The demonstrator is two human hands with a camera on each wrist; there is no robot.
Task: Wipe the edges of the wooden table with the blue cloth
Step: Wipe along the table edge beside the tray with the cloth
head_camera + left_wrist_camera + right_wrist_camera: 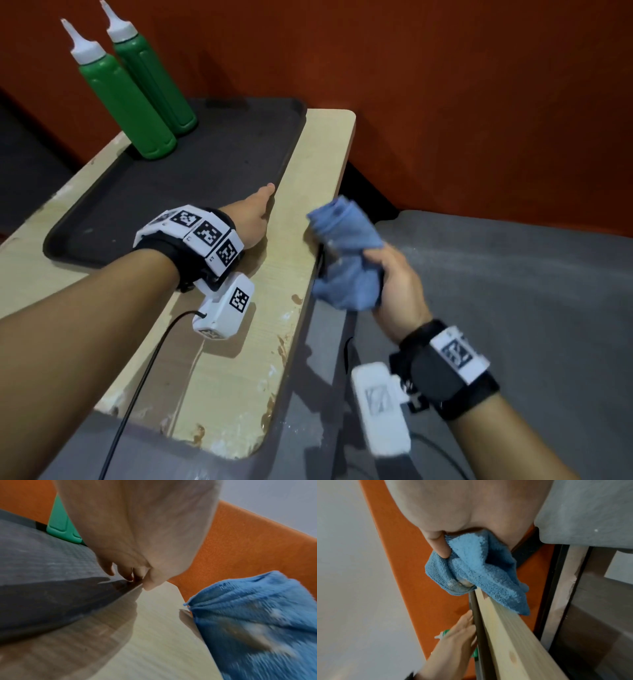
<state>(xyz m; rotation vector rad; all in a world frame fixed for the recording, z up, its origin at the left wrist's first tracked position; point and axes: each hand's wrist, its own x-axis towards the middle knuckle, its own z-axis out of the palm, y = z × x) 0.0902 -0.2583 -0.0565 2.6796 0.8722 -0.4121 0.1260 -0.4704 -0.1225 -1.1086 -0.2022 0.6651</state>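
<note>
**Along the right edge, cloth meeting wood**

From the head view, I am clenching the bunched blue terry cloth (346,253) in my right hand (397,291), pressing it against the right edge of the pale wooden table (274,308). My left hand (251,219) is lying flat, fingers relaxed, beside the dark grey plastic tray (171,192) carrying two green squeeze bottles (137,92). Brown and white marks are lining the nearer edge, so I judge most of the wiping is left.

The left wrist view is showing my fingertips (109,569) touching the tray's rim, hidden from above.

Only the right wrist view is showing the edge's side face, with the cloth draped over it.
</note>
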